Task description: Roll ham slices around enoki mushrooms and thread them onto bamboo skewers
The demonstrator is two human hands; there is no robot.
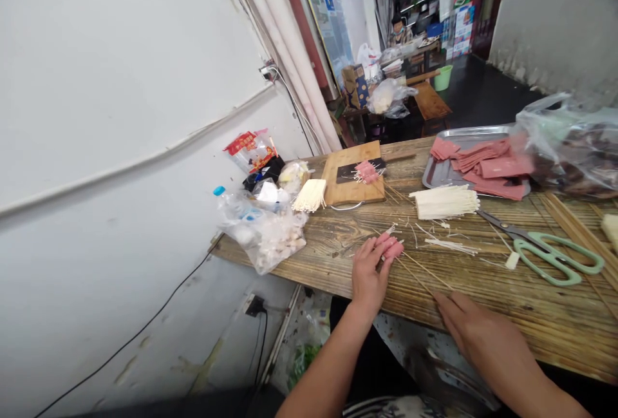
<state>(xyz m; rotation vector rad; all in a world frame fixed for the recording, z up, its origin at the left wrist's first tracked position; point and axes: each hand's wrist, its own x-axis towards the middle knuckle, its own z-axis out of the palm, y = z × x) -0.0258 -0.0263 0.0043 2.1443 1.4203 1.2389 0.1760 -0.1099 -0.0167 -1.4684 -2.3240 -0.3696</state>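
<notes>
Near the table's front edge, my left hand [371,271] is closed over a pink meat roll [394,249] with white enoki ends sticking out. Two thin bamboo skewers [429,266] run from this roll toward my right hand [483,323], whose fingers close around their lower ends. Past the roll lie loose enoki stems [451,246] and a trimmed enoki bunch [445,202]. Finished-looking skewered rolls [367,171] rest on a dark blade on the wooden cutting board [355,196]. My left fingers hide part of the roll.
Green-handled scissors [555,256] lie at right. Behind them stand a metal tray [429,176] with pink meat slices [502,163] and a plastic bag [570,147]. Another enoki bunch [310,194] and bagged food [275,241] sit left. A person [400,33] is in the background.
</notes>
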